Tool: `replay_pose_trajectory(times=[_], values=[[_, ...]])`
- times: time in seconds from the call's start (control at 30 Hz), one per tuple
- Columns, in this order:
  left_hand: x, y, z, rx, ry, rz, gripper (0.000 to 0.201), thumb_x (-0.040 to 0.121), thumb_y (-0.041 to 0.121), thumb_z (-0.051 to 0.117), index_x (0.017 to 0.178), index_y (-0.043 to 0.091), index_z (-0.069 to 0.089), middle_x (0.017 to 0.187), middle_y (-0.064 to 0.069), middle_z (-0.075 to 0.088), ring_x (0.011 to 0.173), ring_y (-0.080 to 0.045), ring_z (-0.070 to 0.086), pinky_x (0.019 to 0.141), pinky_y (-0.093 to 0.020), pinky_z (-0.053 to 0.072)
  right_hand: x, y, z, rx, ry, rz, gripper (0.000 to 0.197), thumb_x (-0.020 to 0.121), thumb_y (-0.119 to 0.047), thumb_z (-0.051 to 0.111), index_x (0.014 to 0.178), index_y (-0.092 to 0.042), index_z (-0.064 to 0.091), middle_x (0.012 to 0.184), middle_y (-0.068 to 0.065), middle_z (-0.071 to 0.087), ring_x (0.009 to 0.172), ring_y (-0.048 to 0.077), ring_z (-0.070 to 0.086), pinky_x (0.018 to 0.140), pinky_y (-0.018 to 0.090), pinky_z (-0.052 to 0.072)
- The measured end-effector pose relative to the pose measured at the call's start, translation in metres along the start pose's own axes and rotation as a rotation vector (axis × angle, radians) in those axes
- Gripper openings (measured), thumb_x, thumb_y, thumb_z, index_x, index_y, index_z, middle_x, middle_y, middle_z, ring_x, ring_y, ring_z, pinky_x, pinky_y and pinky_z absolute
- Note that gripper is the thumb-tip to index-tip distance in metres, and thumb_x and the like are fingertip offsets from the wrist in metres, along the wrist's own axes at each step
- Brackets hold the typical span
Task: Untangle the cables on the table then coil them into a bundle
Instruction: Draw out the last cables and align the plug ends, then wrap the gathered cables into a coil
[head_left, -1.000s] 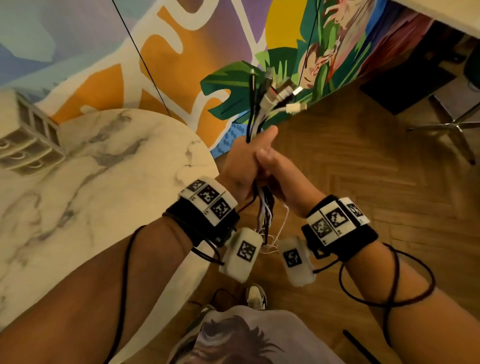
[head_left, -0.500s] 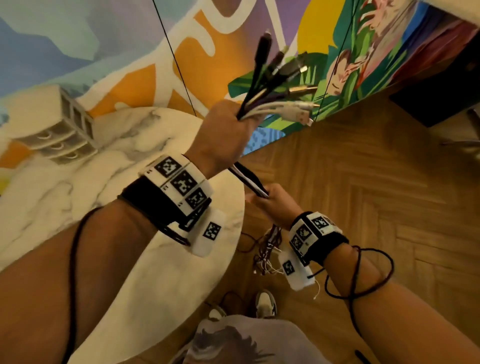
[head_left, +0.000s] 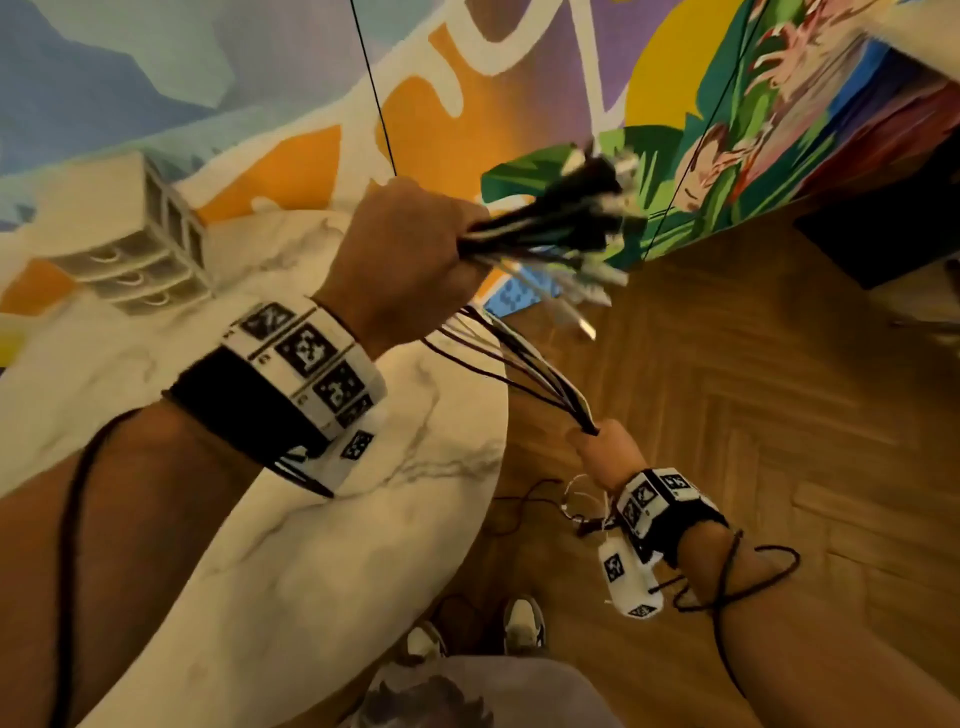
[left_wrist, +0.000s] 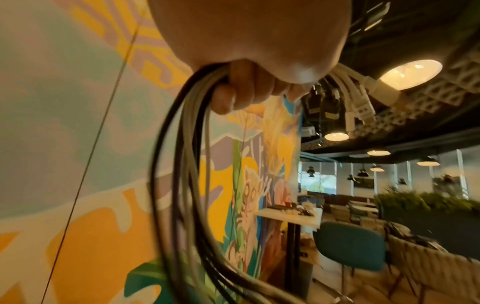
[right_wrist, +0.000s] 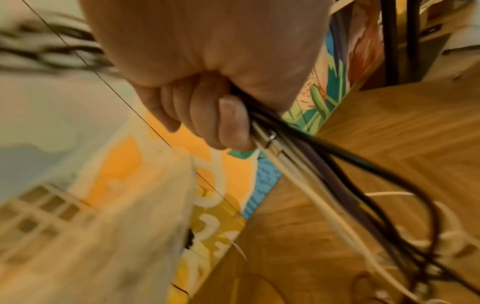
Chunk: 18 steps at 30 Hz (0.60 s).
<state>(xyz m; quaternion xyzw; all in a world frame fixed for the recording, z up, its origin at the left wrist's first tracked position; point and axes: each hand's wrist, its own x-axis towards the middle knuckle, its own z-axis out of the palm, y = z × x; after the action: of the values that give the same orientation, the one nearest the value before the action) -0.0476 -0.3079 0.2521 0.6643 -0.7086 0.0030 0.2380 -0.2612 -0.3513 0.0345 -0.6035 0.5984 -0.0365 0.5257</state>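
My left hand (head_left: 405, 254) is raised above the marble table's edge and grips a bundle of black and white cables (head_left: 519, 364) near their plug ends (head_left: 587, 218), which fan out to the right. The left wrist view shows the fingers (left_wrist: 241, 88) curled round the cables (left_wrist: 182, 164), with white plugs (left_wrist: 363, 102) beyond. The strands run down and right to my right hand (head_left: 605, 452), lower and off the table, which grips them in a fist (right_wrist: 207, 102). Below it the loose cable ends (right_wrist: 376, 226) hang in loops above the wooden floor.
The round marble table (head_left: 260, 519) fills the lower left, with a white grid block (head_left: 140, 249) at its far side. A painted mural wall (head_left: 519, 78) stands behind. Herringbone wood floor (head_left: 753, 415) lies to the right, my shoes (head_left: 524, 623) below. A dark object (head_left: 883, 244) is at far right.
The hands, together a second ago, have pulled apart: the left rose and moved left with the plug ends, the right slid down along the cables, stretching them between.
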Motion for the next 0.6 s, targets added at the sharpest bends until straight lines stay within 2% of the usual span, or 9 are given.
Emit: replay_pose_trajectory(times=[0.1, 0.17, 0.27, 0.3, 0.37, 0.4, 0.47, 0.53, 0.6], values=[[-0.019, -0.001, 0.03, -0.089, -0.175, 0.1, 0.048, 0.082, 0.047, 0.027, 0.063, 0.016, 0.058, 0.049, -0.003, 0.05, 0.044, -0.026, 0.046, 0.047, -0.03, 0.031, 0.001, -0.02, 0.001, 0.099, 0.016, -0.056, 0.034, 0.089, -0.021, 0.055, 0.058, -0.02, 0.043, 0.055, -0.001, 0.041, 0.05, 0.017, 0.037, 0.052, 0.034, 0.035], [-0.034, 0.0, 0.058, -0.159, -0.231, 0.158, 0.035, 0.083, 0.038, 0.038, 0.065, 0.018, 0.059, 0.055, -0.008, 0.059, 0.048, -0.031, 0.053, 0.049, -0.029, 0.026, -0.001, -0.025, -0.001, 0.158, 0.015, -0.029, 0.033, 0.093, -0.011, 0.053, 0.07, -0.03, 0.04, 0.063, -0.007, 0.048, 0.058, 0.011, 0.042, 0.066, 0.036, 0.046], [-0.049, 0.003, 0.09, -0.27, -0.243, 0.037, 0.018, 0.078, 0.025, 0.053, 0.061, 0.019, 0.054, 0.055, -0.009, 0.06, 0.055, -0.027, 0.055, 0.05, -0.024, 0.02, -0.009, -0.031, -0.006, 0.315, -0.019, -0.075, 0.042, 0.095, 0.007, 0.043, 0.079, -0.032, 0.037, 0.055, -0.015, 0.059, 0.062, 0.004, 0.053, 0.076, 0.027, 0.048], [-0.051, 0.004, 0.094, -0.335, -0.222, -0.039, 0.019, 0.08, 0.021, 0.056, 0.063, 0.022, 0.05, 0.051, -0.005, 0.057, 0.055, -0.021, 0.053, 0.048, -0.019, 0.024, -0.019, -0.043, -0.007, 0.312, -0.049, -0.13, 0.04, 0.095, 0.007, 0.043, 0.078, -0.029, 0.043, 0.059, -0.015, 0.058, 0.062, 0.003, 0.052, 0.074, 0.026, 0.05], [-0.052, 0.005, 0.101, -0.491, -0.193, -0.236, 0.026, 0.086, 0.012, 0.062, 0.065, 0.021, 0.049, 0.039, 0.007, 0.046, 0.053, -0.012, 0.048, 0.047, -0.008, 0.031, -0.033, -0.066, -0.007, 0.317, -0.109, -0.262, 0.041, 0.095, 0.005, 0.044, 0.068, -0.025, 0.051, 0.051, -0.015, 0.051, 0.05, 0.0, 0.045, 0.051, 0.019, 0.041], [-0.05, 0.006, 0.101, -0.586, -0.24, -0.358, 0.028, 0.088, 0.014, 0.064, 0.063, 0.019, 0.052, 0.035, 0.01, 0.044, 0.046, -0.006, 0.046, 0.045, -0.008, 0.031, -0.037, -0.076, -0.005, 0.314, -0.147, -0.296, 0.041, 0.093, 0.005, 0.046, 0.065, -0.024, 0.052, 0.043, -0.014, 0.047, 0.043, -0.001, 0.04, 0.045, 0.019, 0.034], [-0.044, 0.006, 0.106, -0.721, -0.332, -0.542, 0.03, 0.085, 0.028, 0.067, 0.058, 0.018, 0.057, 0.034, 0.012, 0.046, 0.038, 0.001, 0.044, 0.04, -0.011, 0.028, -0.047, -0.093, -0.003, 0.28, -0.166, -0.355, 0.038, 0.087, 0.008, 0.052, 0.064, -0.022, 0.052, 0.038, -0.015, 0.048, 0.041, -0.001, 0.043, 0.044, 0.016, 0.033], [-0.036, 0.004, 0.108, -0.753, -0.332, -0.619, 0.033, 0.079, 0.039, 0.071, 0.057, 0.018, 0.059, 0.039, 0.009, 0.047, 0.039, -0.002, 0.043, 0.043, -0.017, 0.031, -0.053, -0.101, 0.001, 0.291, -0.2, -0.435, 0.038, 0.083, 0.015, 0.051, 0.067, -0.019, 0.053, 0.04, -0.019, 0.053, 0.041, -0.005, 0.051, 0.044, 0.011, 0.038], [-0.028, 0.002, 0.108, -0.697, -0.248, -0.569, 0.029, 0.078, 0.038, 0.071, 0.063, 0.015, 0.063, 0.053, 0.004, 0.058, 0.051, -0.011, 0.056, 0.052, -0.024, 0.04, -0.053, -0.103, 0.007, 0.302, -0.194, -0.447, 0.03, 0.083, 0.013, 0.055, 0.067, -0.012, 0.054, 0.04, -0.012, 0.051, 0.036, 0.0, 0.046, 0.04, 0.011, 0.034]])
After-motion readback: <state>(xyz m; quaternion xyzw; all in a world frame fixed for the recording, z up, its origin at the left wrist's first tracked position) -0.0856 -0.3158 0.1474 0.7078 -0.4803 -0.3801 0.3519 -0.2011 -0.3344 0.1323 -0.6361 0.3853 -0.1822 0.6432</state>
